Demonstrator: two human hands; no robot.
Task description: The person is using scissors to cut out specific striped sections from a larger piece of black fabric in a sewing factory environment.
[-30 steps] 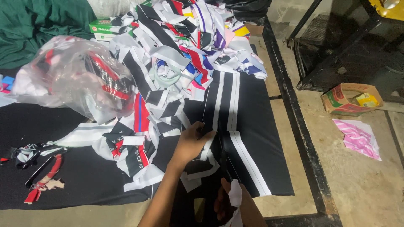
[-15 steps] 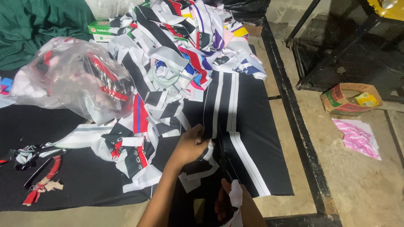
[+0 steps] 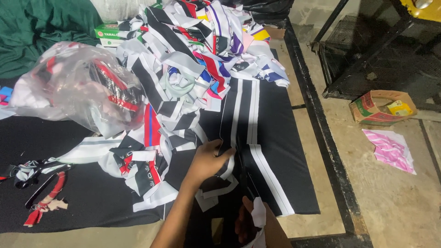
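My left hand (image 3: 207, 161) reaches forward and pinches the near edge of a black fabric piece with white stripes (image 3: 262, 133) that lies flat on the black mat (image 3: 92, 202). My right hand (image 3: 248, 226) is low at the frame's bottom edge, closed on a small white fabric strip (image 3: 258, 214). Loose black and white strips (image 3: 151, 170) lie just left of my left hand.
A big heap of striped fabric strips (image 3: 193, 55) fills the back of the mat. A clear plastic bag of scraps (image 3: 73, 87) sits to the left, and scissors with red-wrapped handles (image 3: 43, 195) at near left. On the concrete floor to the right are a cardboard box (image 3: 379, 108), a pink striped cloth (image 3: 390, 149) and a black metal frame (image 3: 363, 55).
Hardly anything differs. My left hand stays on the striped fabric's edge with only a slight shift of its fingers. My right hand keeps the white strip.
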